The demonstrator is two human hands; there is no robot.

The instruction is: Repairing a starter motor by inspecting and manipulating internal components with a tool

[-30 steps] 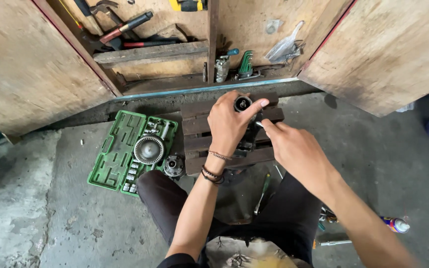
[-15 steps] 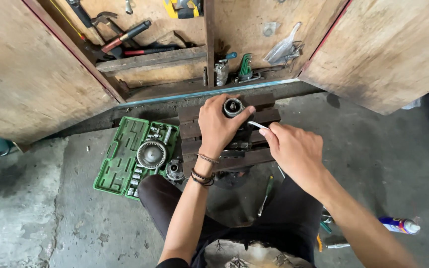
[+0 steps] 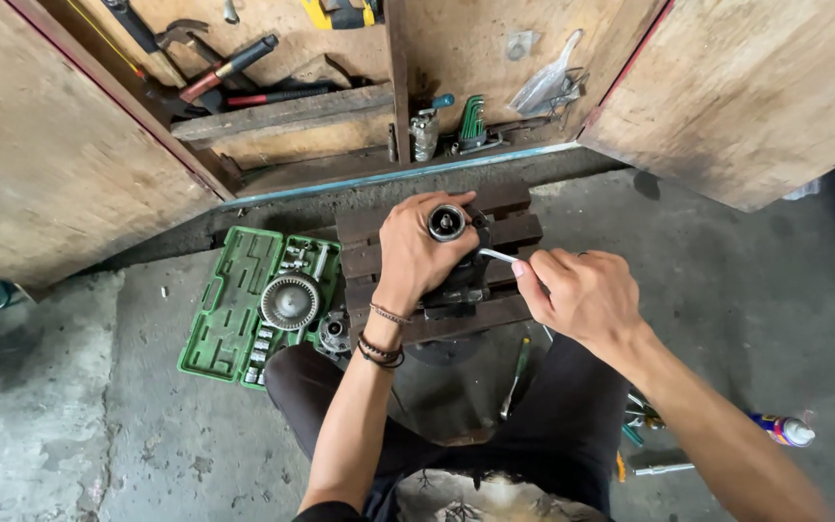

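In the centre of the frame we see the left hand (image 3: 416,253) closed around a dark metal part (image 3: 454,253) lying on a small wooden pallet (image 3: 509,208). Just right of it, the right hand (image 3: 582,295) pinches a thin metal key (image 3: 498,256) whose tip touches the part. A green socket case (image 3: 229,304) lies open at left of the pallet.

Green plastic socket-set case (image 3: 227,314), open flat on concrete floor, left of person's knee; moulded compartments, some holding metal sockets. Clear plastic bag (image 3: 548,85), crumpled, hanging inside open wooden cabinet, upper right of centre. Spray can (image 3: 780,428), blue and yellow body, white and red cap end, lying on its side on floor at right edge; its label too small to make out. No signs, no screens.
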